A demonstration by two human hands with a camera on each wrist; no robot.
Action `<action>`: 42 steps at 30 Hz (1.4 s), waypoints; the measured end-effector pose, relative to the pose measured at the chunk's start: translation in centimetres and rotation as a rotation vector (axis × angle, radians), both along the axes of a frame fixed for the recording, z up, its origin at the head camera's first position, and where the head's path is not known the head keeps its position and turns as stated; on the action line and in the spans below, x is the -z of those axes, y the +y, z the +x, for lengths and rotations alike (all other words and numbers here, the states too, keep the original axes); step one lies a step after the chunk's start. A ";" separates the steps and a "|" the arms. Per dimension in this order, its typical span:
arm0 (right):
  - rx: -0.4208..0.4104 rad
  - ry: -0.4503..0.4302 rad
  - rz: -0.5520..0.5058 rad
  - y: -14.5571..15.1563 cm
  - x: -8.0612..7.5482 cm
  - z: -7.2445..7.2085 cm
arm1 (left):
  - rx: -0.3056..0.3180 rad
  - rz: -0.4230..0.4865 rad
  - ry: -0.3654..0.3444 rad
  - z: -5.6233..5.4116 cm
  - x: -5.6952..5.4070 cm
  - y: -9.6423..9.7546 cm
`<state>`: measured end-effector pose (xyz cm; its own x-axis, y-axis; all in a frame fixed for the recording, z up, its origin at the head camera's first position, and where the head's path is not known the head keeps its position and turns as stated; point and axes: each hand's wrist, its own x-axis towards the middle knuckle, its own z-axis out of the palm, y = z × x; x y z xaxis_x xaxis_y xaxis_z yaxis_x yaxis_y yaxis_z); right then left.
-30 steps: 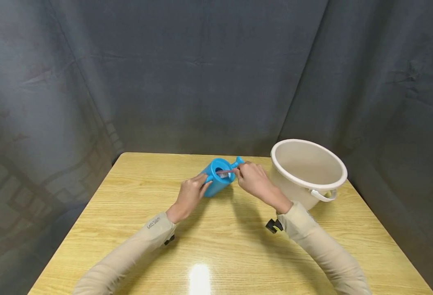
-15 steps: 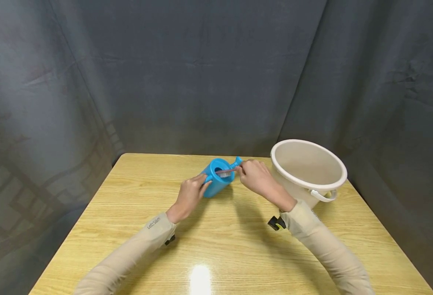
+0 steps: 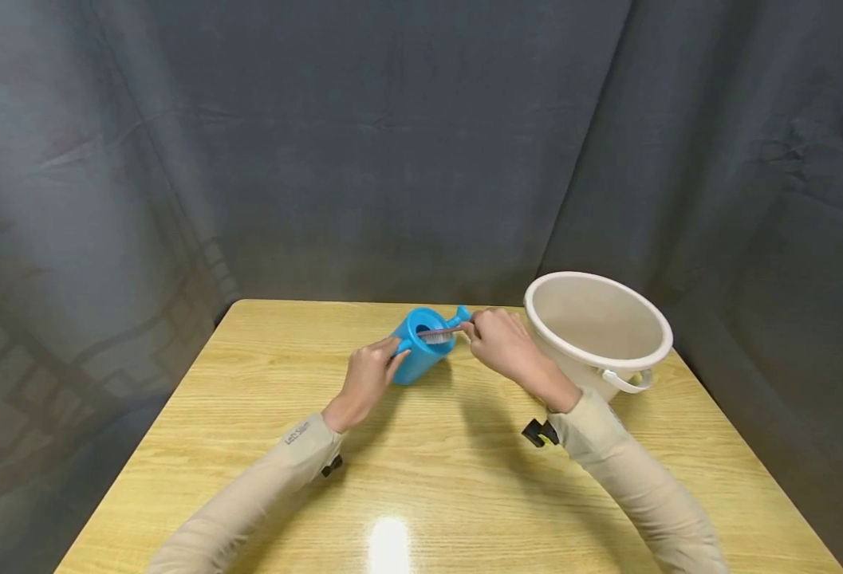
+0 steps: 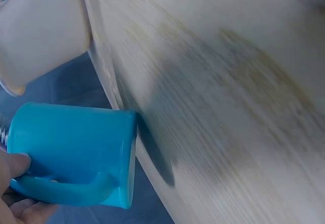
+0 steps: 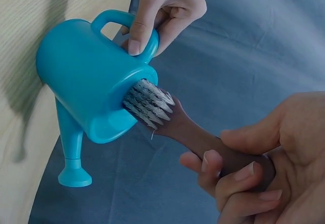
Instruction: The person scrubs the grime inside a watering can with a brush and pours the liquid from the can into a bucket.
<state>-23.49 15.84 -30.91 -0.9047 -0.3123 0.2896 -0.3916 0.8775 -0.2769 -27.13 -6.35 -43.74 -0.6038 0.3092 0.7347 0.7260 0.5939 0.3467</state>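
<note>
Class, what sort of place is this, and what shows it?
Probably a staged filming corner: grey cloth hangs behind a wood-grain table, and a black device sits by the right cuff.

table (image 3: 421,454): pretty basic, had a yellowish wood-grain top with a rounded far left corner
bucket (image 3: 600,315): off-white, stood upright over at the far right, mouth up
bucket handle (image 3: 625,387): white, drooped just below the rim on the near side
glare (image 3: 388,546): one bright white blob sat near the close edge
shadow (image 3: 493,422): soft streak, ran across the wood in front of the bucket
</note>
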 end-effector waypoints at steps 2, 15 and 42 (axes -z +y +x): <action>0.011 -0.003 0.007 0.0 -0.2 0.1 | 0.002 -0.002 -0.005 0.0 -0.1 0.0; 0.025 0.060 0.025 0.8 -1.3 0.3 | 0.004 0.022 -0.020 0.0 0.0 0.1; 0.052 0.101 -0.009 2.2 1.2 -0.3 | 0.003 0.060 -0.068 -0.2 0.0 -0.3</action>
